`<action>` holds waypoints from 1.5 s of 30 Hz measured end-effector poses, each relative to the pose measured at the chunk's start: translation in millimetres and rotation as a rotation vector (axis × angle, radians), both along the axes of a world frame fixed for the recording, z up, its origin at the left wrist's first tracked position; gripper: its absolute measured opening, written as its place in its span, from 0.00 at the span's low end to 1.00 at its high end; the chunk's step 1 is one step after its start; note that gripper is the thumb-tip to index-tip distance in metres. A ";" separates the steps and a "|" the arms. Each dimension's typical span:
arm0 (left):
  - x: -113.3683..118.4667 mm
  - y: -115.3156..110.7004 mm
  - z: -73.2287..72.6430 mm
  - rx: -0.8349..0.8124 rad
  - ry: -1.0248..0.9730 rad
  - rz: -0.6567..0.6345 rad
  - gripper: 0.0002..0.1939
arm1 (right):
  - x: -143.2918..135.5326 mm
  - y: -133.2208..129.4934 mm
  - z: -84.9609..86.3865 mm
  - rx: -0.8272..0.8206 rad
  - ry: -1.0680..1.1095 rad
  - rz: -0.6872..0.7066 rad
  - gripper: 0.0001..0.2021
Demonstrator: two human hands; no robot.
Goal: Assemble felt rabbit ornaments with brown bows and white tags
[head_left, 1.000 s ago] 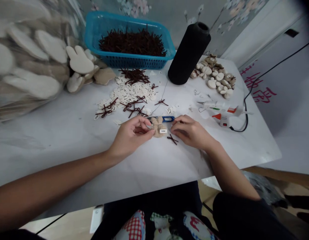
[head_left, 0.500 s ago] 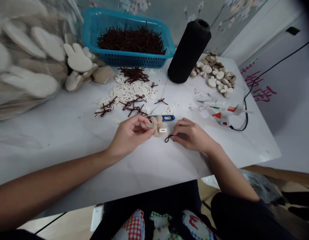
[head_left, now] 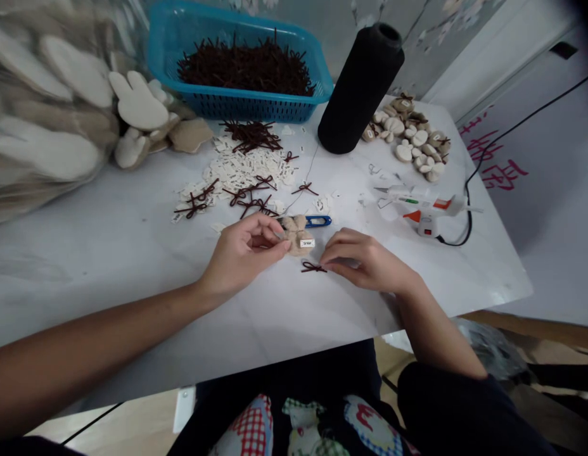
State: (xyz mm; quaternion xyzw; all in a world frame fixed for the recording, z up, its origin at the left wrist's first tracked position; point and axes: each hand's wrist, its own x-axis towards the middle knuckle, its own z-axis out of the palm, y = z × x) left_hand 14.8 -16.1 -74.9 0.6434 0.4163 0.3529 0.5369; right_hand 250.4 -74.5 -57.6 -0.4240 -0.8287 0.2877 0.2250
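My left hand [head_left: 241,253] pinches the left side of a small beige plush bunny [head_left: 296,248] between thumb and fingers, close above the table. A white printed label [head_left: 306,243] sits on the bunny's body. Just below and to the right is a dark brown cord bow [head_left: 313,267]. The fingertips of my right hand [head_left: 370,261] are closed at the bow's right end. Behind the bunny lie blue-handled thread snips [head_left: 319,221], partly hidden by it.
Several brown bows [head_left: 246,199] and a heap of white labels [head_left: 237,168] lie beyond my hands. Farther back stand a blue basket [head_left: 246,107] of bows and a black thread cone [head_left: 360,88]. A corded glue gun [head_left: 424,218], finished plush pieces [head_left: 417,142] and bagged bunny shapes [head_left: 47,126] flank them.
The bow at my right fingertips has turned and moved slightly left, below the bunny. My right hand has shifted a little left with it. My left hand keeps its hold on the bunny.
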 end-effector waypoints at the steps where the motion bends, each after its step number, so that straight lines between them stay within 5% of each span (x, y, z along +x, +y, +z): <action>1: 0.0 0.1 0.0 0.005 0.003 0.002 0.08 | -1.6 0.7 -2.3 0.002 0.005 0.032 0.07; 12: 1.5 0.8 2.1 -0.004 0.002 0.000 0.08 | -12.2 1.7 -7.7 0.039 -0.103 0.083 0.07; 16: 0.8 0.3 1.1 -0.046 -0.010 -0.016 0.10 | 0.6 3.5 -5.1 0.052 -0.045 -0.107 0.05; 21: -0.7 1.2 -1.1 -0.147 0.019 -0.171 0.15 | 7.3 4.9 -0.3 0.263 0.142 -0.404 0.03; 29: -2.2 4.8 -1.8 -0.156 0.140 -0.302 0.17 | -20.4 -2.2 -6.4 0.336 0.062 -0.182 0.06; 45: 0.1 4.4 -4.9 -0.121 0.154 -0.297 0.15 | -24.2 -1.4 -16.1 0.276 0.002 -0.160 0.05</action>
